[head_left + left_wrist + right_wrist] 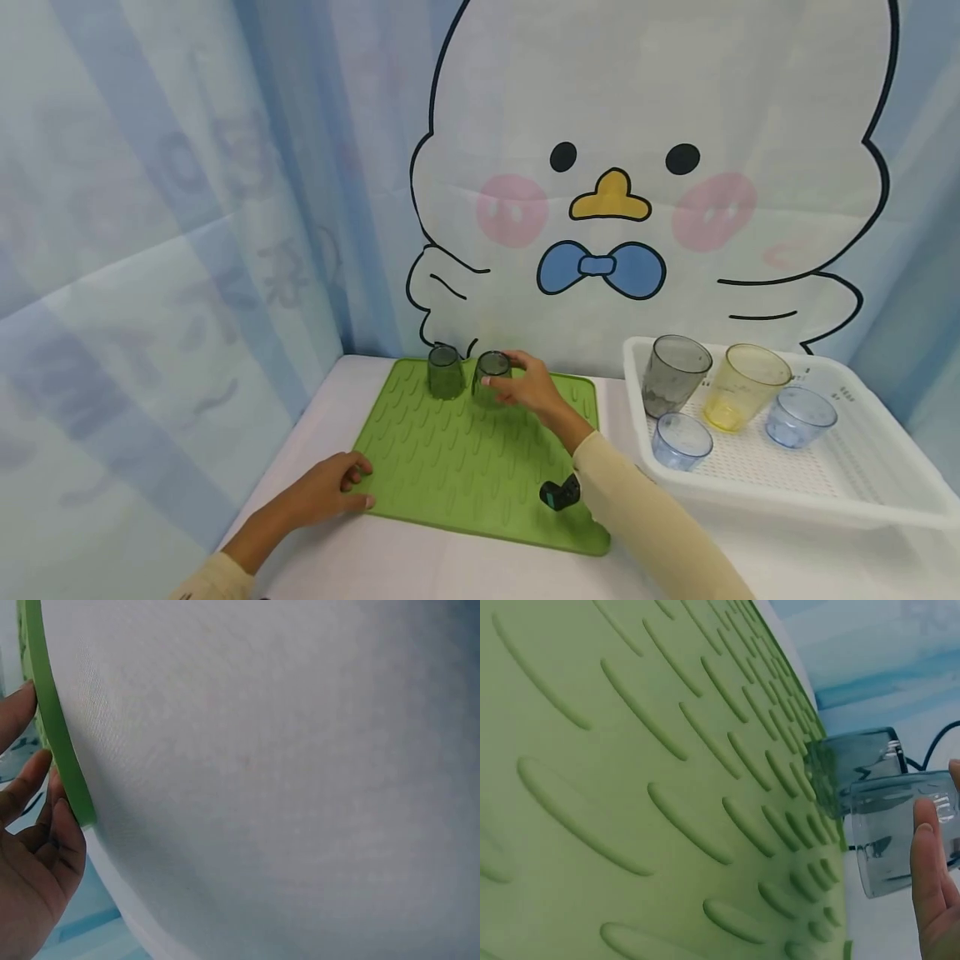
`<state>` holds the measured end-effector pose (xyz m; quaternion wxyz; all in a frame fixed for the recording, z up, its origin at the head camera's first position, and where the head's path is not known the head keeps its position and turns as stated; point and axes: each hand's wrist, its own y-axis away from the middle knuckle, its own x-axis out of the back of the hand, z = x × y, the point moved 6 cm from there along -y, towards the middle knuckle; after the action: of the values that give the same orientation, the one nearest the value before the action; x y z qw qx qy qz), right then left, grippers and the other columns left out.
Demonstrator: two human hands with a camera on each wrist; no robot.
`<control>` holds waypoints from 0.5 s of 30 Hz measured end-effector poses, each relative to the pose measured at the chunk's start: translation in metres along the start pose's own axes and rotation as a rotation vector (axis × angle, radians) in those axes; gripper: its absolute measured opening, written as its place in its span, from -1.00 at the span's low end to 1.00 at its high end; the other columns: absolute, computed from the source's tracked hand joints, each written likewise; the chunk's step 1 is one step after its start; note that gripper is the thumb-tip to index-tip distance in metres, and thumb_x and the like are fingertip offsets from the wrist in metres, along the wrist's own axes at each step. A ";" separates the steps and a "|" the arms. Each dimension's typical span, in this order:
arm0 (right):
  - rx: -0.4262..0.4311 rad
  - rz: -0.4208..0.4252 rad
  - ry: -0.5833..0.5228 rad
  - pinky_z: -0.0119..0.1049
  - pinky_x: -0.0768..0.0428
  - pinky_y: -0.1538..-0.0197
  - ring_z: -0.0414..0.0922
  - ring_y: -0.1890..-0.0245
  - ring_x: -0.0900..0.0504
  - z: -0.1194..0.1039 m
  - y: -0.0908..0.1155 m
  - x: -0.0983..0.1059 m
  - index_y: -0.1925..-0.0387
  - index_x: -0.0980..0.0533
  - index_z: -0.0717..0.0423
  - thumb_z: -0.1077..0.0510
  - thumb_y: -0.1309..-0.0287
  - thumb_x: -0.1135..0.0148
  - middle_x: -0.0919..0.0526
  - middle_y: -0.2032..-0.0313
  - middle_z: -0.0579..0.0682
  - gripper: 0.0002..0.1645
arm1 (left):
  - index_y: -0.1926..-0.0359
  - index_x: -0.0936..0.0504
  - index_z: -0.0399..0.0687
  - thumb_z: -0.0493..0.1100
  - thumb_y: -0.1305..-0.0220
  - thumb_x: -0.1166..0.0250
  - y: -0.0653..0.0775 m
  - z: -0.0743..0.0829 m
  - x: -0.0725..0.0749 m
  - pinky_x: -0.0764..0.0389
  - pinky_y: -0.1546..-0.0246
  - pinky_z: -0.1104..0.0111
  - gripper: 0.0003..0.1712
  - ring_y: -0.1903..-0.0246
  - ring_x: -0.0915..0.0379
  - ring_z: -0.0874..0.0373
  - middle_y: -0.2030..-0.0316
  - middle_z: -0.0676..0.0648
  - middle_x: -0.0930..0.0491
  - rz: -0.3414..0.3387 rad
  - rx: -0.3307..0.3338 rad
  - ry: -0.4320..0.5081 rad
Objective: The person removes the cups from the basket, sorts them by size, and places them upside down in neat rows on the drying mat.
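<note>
Head view: pinches a dark glass point(491, 367) between thumb and fingers of the right hand point(531, 387), mouth down, at the far side of a green mat point(465, 458), just beside a second glass point(446, 375); impossible to tell if touching the mat. Touches the mat's near left edge with the left hand point(322, 490), half open, fingers loosely bent. To the right, in a white basket point(840, 507): grey tumbler point(671, 383), yellow tumbler point(742, 390), two small blue cups point(682, 448).
</note>
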<state>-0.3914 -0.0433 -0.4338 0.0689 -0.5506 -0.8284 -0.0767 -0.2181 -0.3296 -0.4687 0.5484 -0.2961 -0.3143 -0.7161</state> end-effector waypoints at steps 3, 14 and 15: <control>-0.006 -0.002 -0.012 0.07 -0.68 -0.02 0.21 0.20 -0.74 0.003 -0.006 -0.002 -0.47 -0.25 0.07 0.08 -0.17 -0.45 -0.29 -0.41 0.22 -0.10 | 0.00 -0.55 -0.22 -0.06 -0.10 -0.53 0.000 0.000 0.000 -0.52 0.22 0.35 -0.47 0.25 -0.39 0.16 0.25 -0.01 -0.50 0.008 0.013 -0.003; -0.018 0.040 -0.011 0.00 -0.71 0.02 -0.01 0.34 -0.76 0.013 -0.028 -0.006 -0.48 -0.22 0.12 0.15 -0.20 -0.42 -0.27 -0.42 0.25 -0.12 | 0.02 -0.55 -0.24 -0.09 -0.09 -0.54 0.000 0.001 0.000 -0.51 0.24 0.39 -0.48 0.27 -0.37 0.17 0.26 -0.01 -0.49 0.019 0.013 0.004; -0.023 0.044 -0.010 -0.02 -0.71 0.03 -0.03 0.36 -0.76 0.015 -0.029 -0.007 -0.48 -0.22 0.12 0.15 -0.20 -0.42 -0.27 -0.42 0.25 -0.11 | 0.02 -0.55 -0.23 -0.09 -0.09 -0.54 0.000 0.001 0.000 -0.51 0.24 0.39 -0.48 0.27 -0.37 0.17 0.26 -0.01 -0.49 0.020 0.012 0.002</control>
<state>-0.4163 -0.0578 -0.4510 0.0601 -0.5698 -0.8154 -0.0821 -0.2180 -0.3290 -0.4684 0.5575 -0.2952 -0.3148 -0.7092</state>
